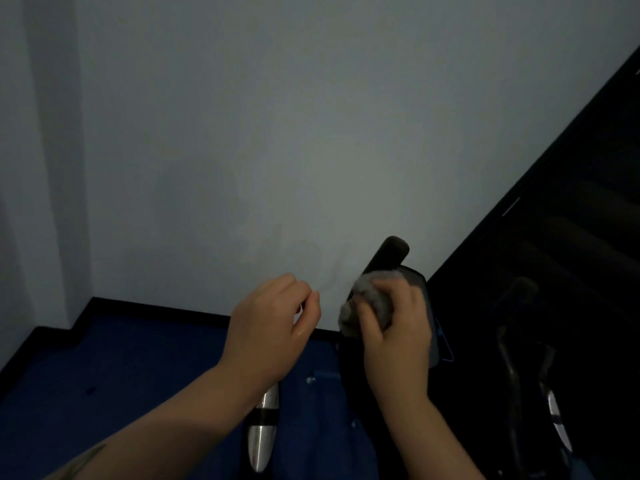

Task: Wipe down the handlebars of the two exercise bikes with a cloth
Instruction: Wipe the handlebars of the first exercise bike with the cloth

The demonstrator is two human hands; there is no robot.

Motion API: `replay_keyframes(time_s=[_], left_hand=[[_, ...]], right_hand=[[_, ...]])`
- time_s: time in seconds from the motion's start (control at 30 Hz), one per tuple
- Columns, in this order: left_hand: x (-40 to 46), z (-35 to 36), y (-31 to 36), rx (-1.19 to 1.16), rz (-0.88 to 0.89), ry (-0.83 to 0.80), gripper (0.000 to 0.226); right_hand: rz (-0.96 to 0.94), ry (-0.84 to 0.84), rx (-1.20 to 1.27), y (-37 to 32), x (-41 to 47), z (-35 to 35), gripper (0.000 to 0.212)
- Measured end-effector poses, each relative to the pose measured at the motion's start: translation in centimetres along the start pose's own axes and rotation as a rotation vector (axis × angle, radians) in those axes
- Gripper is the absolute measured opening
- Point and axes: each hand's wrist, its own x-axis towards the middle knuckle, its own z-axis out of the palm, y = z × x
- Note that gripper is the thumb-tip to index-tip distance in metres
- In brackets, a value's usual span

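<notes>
Against a pale wall (277, 133) and blue floor (121, 375), the right hand (394, 327) clamps a grey cloth (367, 303) around a black handlebar (389, 254). The left hand (273, 327) curls around another grip, mostly hidden, chrome bar (265, 427) below. Dark mirror (554, 271) right. No readable writing.

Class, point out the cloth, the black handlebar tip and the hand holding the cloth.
cloth (363, 299): head view, on the bunched grey fabric.
handlebar tip (393, 251): head view, on its rounded black end.
right hand (398, 327): head view, on its back.
</notes>
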Motion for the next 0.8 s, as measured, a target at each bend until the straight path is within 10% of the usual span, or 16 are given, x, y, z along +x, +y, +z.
replay_keyframes(time_s=[0.6, 0.8], left_hand=[[0.0, 0.0, 0.0, 0.002, 0.003, -0.016, 0.035], [0.1, -0.1, 0.0, 0.001, 0.016, -0.009, 0.032]], right_hand=[[-0.107, -0.043, -0.221, -1.2, 2.3, 0.4, 0.013], [0.046, -0.059, 0.206, -1.0, 1.9, -1.6, 0.011]])
